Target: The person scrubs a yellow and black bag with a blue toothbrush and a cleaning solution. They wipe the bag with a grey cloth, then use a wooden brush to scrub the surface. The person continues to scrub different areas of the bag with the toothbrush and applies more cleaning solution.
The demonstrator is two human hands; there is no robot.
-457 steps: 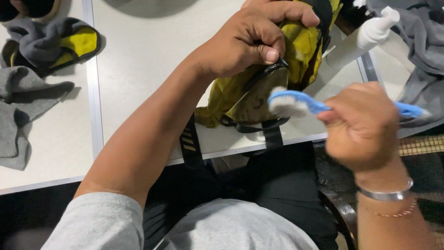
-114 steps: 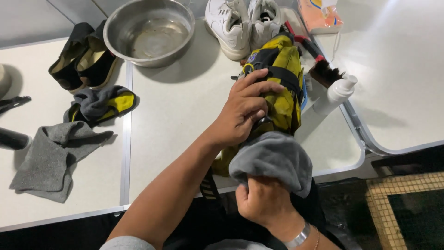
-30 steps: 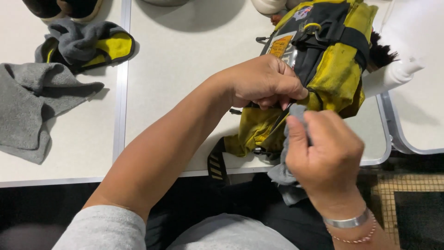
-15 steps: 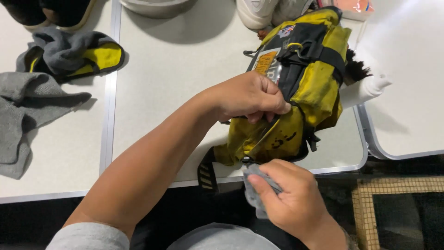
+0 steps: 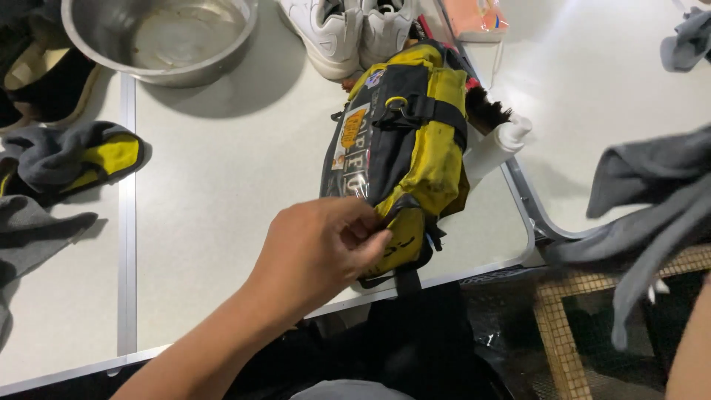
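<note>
The left hand (image 5: 320,252), just below the middle of the frame, has its fingers pinched shut on the near end of the yellow and black bag (image 5: 404,155), which lies on the white table (image 5: 222,178) and runs up toward the top centre, its lower end close to the table's front edge. The right hand itself is out of view; only a bit of forearm shows at the lower right corner, so its grip cannot be told, though a blurred grey cloth (image 5: 644,207) hangs across the right edge of the frame. Just right of the bag lies a white bottle (image 5: 495,150), with a dark brush (image 5: 485,111) above it. At the top centre stand white sneakers (image 5: 348,30); a steel bowl (image 5: 159,33) sits at the upper left. A grey and yellow rag (image 5: 81,155) lies at the left edge.
</note>
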